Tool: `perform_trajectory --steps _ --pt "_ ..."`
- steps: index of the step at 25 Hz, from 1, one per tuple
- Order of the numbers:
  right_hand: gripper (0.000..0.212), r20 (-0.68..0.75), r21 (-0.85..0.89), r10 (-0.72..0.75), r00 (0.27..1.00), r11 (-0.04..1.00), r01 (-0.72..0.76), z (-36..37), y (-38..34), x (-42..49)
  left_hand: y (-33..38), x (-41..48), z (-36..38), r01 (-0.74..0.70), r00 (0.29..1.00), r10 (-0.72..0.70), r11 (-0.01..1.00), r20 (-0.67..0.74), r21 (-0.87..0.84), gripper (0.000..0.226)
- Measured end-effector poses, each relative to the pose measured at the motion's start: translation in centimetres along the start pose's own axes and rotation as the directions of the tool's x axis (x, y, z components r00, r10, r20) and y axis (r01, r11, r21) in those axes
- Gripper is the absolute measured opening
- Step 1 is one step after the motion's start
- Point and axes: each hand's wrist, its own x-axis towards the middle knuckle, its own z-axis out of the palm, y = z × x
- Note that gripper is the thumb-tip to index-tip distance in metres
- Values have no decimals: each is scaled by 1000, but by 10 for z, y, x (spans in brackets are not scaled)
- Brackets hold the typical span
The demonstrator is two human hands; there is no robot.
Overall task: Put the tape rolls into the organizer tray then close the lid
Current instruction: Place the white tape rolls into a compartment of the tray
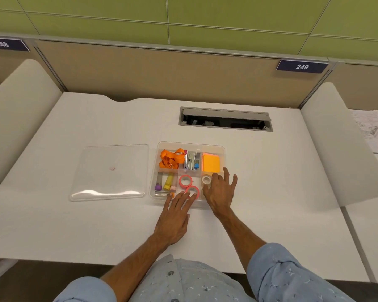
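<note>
Head view: 2 dark blue number plates [301,66] sit on the beige partition, "248" at the upper left edge and "249" at the upper right; no other writing can be read. The white desk [271,192] fills the middle of the frame, with green wall panels above the partition and a grey cable hatch [225,119] open just above centre.

Left of centre the clear lid [109,173] lies flat on the desk, just beside the clear organizer tray [214,147] and not on it. In the tray's upper row are an orange lanyard [170,159], a stapler [191,161] and orange sticky notes [211,163]; its lower left compartment holds markers [168,182]. The lower middle compartment holds 2 pink tape rolls [185,181], and the left hand [172,223], fingers spread flat and holding nothing, touches the nearer 1. A white tape roll [206,179] lies in the lower right compartment, touched by the right hand's [220,192] fingertips; that hand is spread wide and covers much of the compartment.

Papers at the right edge are cut off and too blurred to read.
</note>
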Motion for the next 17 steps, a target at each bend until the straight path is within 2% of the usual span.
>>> perform_trajectory --steps 6,17 --pt "61 5 -11 43 999 999 -43 2 -5 3 -2 0 0 -16 1000 16 1000 -12 -7 63" --pt "52 7 20 19 1000 1000 -19 3 -5 1 -3 1 2 -1 1000 0 1000 21 7 65"
